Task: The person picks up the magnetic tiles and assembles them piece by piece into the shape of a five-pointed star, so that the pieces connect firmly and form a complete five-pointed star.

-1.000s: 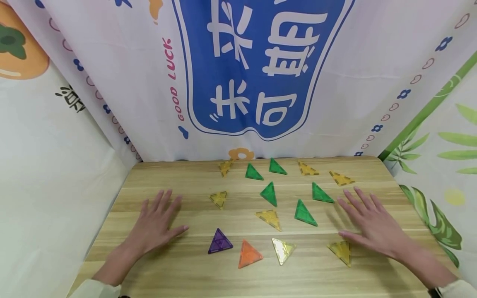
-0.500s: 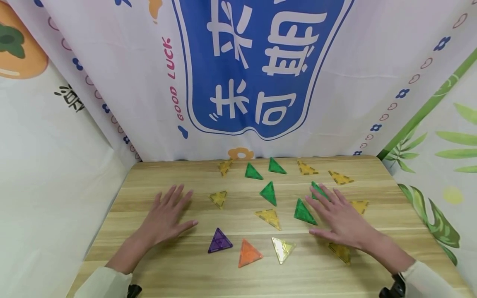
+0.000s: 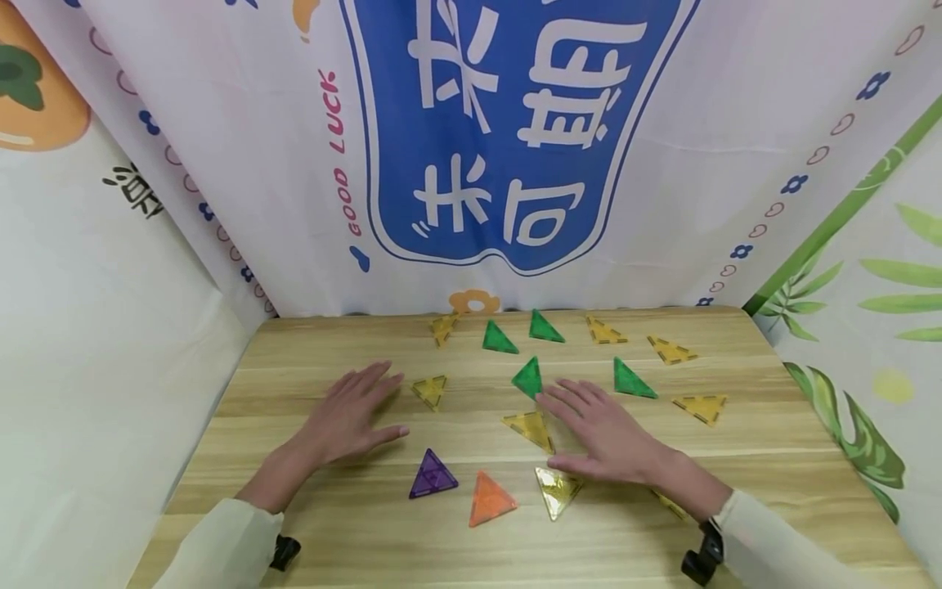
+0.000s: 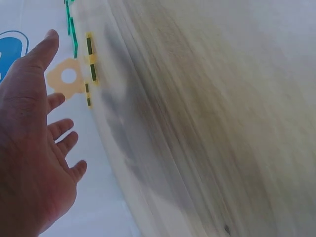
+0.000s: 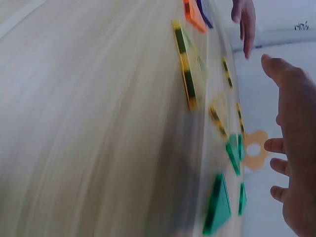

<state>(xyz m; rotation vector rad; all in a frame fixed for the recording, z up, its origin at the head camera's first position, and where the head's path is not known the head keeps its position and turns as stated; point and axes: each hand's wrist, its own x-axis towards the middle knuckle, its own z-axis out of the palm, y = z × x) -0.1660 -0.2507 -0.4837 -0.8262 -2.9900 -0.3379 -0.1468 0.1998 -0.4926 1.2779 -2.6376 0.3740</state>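
My left hand [image 3: 346, 419] hovers over the table's left part, fingers extended, nearest a small yellow triangle tile [image 3: 430, 391]. Held over the middle is my right hand [image 3: 607, 435], fingers straight and nothing in them. Its fingertips overlap the edge of a green triangle tile [image 3: 528, 375], and its thumb lies above a shiny yellow triangle tile [image 3: 553, 494]. Another yellow tile [image 3: 531, 427] shows left of that hand. A purple triangle tile [image 3: 432, 476] and an orange one [image 3: 490, 501] lie between the hands. In the right wrist view a green tile [image 5: 217, 205] sits below the right hand [image 5: 298, 143].
More green tiles [image 3: 500, 339] and yellow tiles [image 3: 607, 331] lie along the back of the wooden table [image 3: 353, 540]. One yellow tile [image 3: 670, 503] is partly hidden under the right forearm. A printed cloth [image 3: 294, 164] hangs behind the table.
My right hand has swept left from the table's right side to the middle, now covering a green tile. My left hand has shifted a little to the right. The tiles have stayed put.
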